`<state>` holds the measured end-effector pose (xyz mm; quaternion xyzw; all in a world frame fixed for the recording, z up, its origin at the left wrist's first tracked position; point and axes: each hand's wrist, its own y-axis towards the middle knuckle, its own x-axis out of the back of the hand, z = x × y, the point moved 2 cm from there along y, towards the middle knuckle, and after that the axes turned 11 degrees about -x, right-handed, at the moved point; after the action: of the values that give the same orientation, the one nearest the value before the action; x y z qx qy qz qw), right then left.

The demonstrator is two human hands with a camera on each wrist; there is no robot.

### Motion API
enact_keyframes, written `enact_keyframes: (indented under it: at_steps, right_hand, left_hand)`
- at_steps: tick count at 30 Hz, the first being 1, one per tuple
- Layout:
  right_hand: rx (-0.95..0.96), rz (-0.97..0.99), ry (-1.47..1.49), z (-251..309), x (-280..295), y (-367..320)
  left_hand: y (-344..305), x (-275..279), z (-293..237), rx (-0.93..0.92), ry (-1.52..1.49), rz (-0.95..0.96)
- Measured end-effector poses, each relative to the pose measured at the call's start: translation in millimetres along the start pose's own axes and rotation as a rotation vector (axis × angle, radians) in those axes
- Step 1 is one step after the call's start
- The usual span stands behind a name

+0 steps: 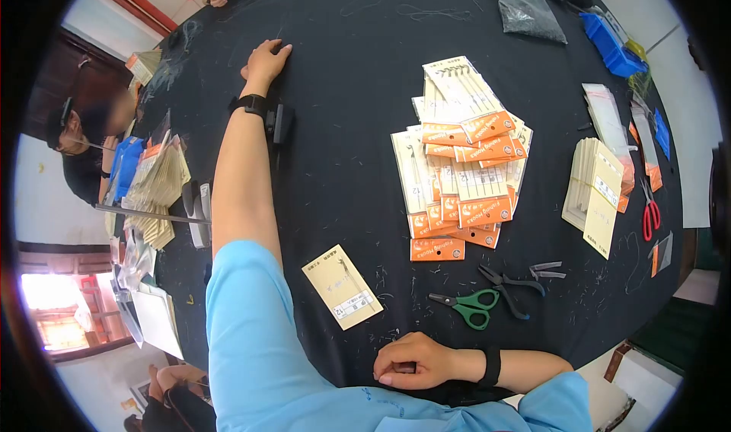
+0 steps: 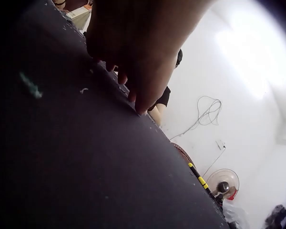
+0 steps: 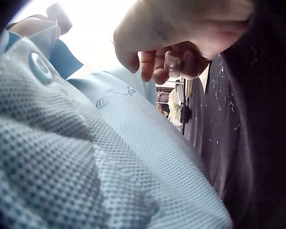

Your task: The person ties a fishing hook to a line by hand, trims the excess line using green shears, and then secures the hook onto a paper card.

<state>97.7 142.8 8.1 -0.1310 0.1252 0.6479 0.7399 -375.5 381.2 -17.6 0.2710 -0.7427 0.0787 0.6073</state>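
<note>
My left hand point(image 1: 265, 63) is stretched far across the black-covered table, fingertips down at the cloth near faint thin threads. In the left wrist view the same hand point(image 2: 138, 57) shows its fingers bent toward the surface, with nothing visible in them. My right hand point(image 1: 415, 361) rests loosely curled at the near table edge, close to my shirt; it holds nothing. Between the arms lies a cream fishing-hook card point(image 1: 343, 287). Green-handled scissors point(image 1: 468, 306) and dark pliers point(image 1: 506, 286) lie beyond my right hand.
Orange-and-cream fishing hook packets point(image 1: 480, 181) are piled mid-table. At the right are a banded stack of cards point(image 1: 590, 188), red-handled scissors point(image 1: 650, 217) and a blue box point(image 1: 611, 45). A bag of dark pieces point(image 1: 529, 9) lies far back. Another person sits at left behind card stacks point(image 1: 160, 184).
</note>
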Motion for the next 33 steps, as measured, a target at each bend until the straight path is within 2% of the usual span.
enact_keyframes:
  at_steps: [4,7,9,12,14,15,17,21,23,24,26,29,33]
  right_hand:
    - [0.034,-0.044,-0.030,2,0,1]
    - [-0.013,-0.013,-0.047,7,0,-1]
    - [0.007,-0.052,-0.106,5,0,-1]
    - [0.028,-0.052,-0.157,5,0,-2]
    - [0.039,-0.060,-0.212,3,0,-2]
    - [0.052,-0.082,-0.228,3,0,-2]
    - [0.064,-0.107,-0.283,2,-1,-2]
    - [0.154,-0.155,-0.324,1,-4,-2]
    - [0.180,-0.169,-0.326,0,-5,-3]
    - [0.223,-0.186,-0.361,-2,-5,-3]
    - [0.256,-0.212,-0.375,1,-9,-5]
    - [0.295,-0.243,-0.427,4,-16,-10]
    - [0.396,-0.349,-0.485,25,-20,-20]
  left_hand:
    - [-6,-5,3,-0.071,0.009,-0.106]
    - [-11,-3,4,-0.076,-0.014,-0.074]
    - [-16,6,2,-0.124,-0.009,-0.128]
    - [-28,26,-7,-0.091,-0.126,-0.065]
    - [-43,44,-19,-0.028,-0.513,-0.097]
    - [-53,55,-26,-0.030,-0.506,-0.101]
    - [-74,76,-41,-0.002,-0.891,0.017]
    - [-146,125,-80,0.023,-1.084,0.134]
    - [-186,145,-100,-0.017,-1.238,0.270]
    - [-207,152,-106,-0.008,-1.241,0.264]
    - [-248,159,-119,-0.078,-1.288,0.422]
    - [-307,169,-141,-0.074,-1.282,0.478]
    - [-354,167,-148,-0.056,-1.315,0.548]
